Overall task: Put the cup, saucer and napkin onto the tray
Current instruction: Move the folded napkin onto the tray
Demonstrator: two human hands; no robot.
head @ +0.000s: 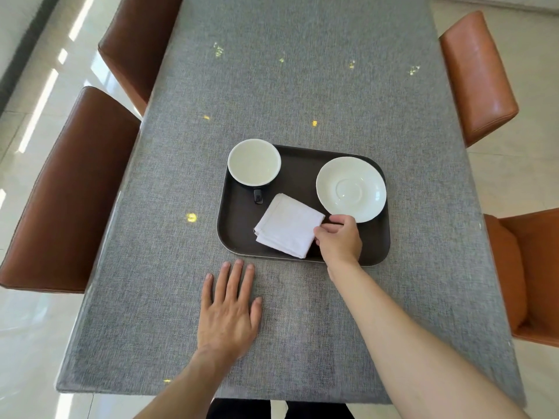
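The cup (254, 161), saucer (351, 189) and napkin (289, 226) all sit on the tray (239, 231), so little seems left; the right hand (338, 237) pinches the napkin's corner, maybe letting go, and the left hand (230, 309) lies flat and empty on the desk (302, 86) near the tray.

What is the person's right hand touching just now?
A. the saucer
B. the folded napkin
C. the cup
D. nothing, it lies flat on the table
B: the right hand pinches the corner of the white napkin lying on the tray, while the left hand lies flat on the table.
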